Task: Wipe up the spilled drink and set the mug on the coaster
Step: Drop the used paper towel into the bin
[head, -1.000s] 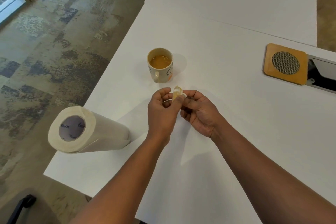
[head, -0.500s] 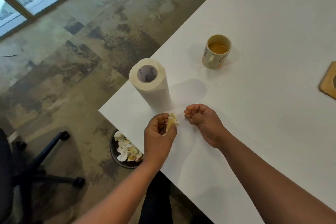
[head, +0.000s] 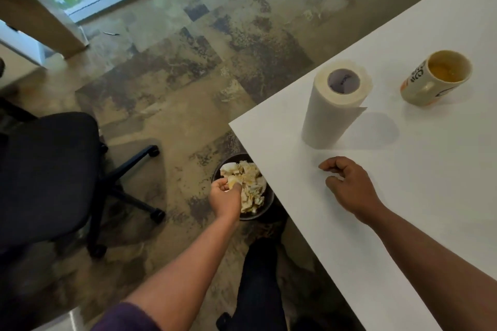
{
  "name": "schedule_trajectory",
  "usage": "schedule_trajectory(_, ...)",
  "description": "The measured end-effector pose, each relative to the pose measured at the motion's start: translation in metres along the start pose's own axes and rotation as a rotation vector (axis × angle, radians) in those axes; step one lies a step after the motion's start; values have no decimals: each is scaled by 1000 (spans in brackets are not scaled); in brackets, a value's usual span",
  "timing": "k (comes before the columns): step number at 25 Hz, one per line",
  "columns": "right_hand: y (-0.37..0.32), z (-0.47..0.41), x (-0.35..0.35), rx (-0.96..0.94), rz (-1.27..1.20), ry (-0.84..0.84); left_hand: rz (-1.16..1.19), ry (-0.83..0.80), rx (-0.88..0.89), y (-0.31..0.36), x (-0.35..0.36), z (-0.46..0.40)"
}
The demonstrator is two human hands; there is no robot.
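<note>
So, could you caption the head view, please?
Left hand holds a wad over the bin; right hand rests on the table.

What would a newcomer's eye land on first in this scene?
The left hand draws the eye first, pinching a stained paper wad over a dark waste bin of crumpled towels on the floor by the table corner. On the white table a paper towel roll stands upright beside a mug of amber drink. The right hand rests loosely curled near the edge.
</note>
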State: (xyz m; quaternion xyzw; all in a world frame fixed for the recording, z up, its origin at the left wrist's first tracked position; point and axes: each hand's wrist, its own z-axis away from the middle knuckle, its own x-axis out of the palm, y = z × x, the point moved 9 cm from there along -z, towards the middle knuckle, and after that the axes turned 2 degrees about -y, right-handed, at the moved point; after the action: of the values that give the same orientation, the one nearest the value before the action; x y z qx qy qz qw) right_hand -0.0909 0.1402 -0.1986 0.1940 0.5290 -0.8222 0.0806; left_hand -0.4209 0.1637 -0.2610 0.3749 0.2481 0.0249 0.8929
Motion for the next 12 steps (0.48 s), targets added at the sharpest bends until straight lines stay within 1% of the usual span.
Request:
schedule_trajectory(4,4,-2,1,-10,18,7,45,54,-110,-10,0,-25)
schedule_trajectory(6,5,-2,0,-5,5,19,79,94,-87,-2,-2,-26)
schedule_trajectory(7,5,-2,0,-5,-1,22,84,105,-39,7,-1,-22)
schedule_trajectory(9,5,-1,0,-8,-7,26,83,84,122,34,4,-7)
schedule_trajectory(12,5,0,-1,-19,-3,38,72,-51,403,77,24,26)
